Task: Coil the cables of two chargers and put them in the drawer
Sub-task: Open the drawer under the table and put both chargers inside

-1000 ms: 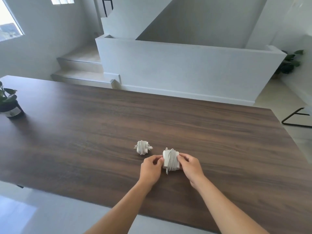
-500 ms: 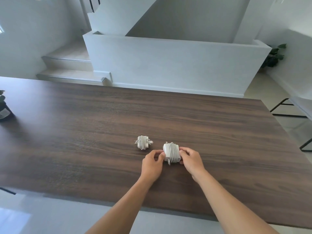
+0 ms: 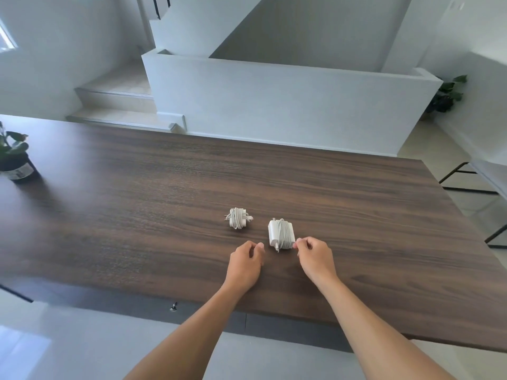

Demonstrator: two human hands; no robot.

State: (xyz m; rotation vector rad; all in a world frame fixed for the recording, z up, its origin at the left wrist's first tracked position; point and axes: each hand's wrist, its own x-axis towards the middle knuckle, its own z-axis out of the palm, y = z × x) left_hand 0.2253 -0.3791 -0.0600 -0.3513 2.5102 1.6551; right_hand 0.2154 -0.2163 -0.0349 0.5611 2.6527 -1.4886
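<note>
Both chargers lie coiled on the table (image 3: 137, 204), near its front edge. The small charger (image 3: 238, 218) sits a little further out to the left, and the big charger (image 3: 281, 234) is just beyond my hands. I judge both to be light, hard plastic blocks under soft cable turns. The blocks should be stiff enough to squeeze, but the wraps could slide or spring loose if I pulled on a strand. So I would take each one across the coil, thumb on one flat face and fingers on the other, pinning the turns and any loose end against the body. My left hand (image 3: 245, 260) rests low by the table, beside the big charger but apart from it. Its fingers (image 3: 260, 246) are loosely curled around nothing. My right hand (image 3: 315, 256) is curled just as loosely and grips nothing, with one fingertip (image 3: 296, 244) at the coil's near right corner. I cannot tell whether it touches or is barely off. A small knob (image 3: 173, 306) under the near edge may mark the drawer, which looks closed.
</note>
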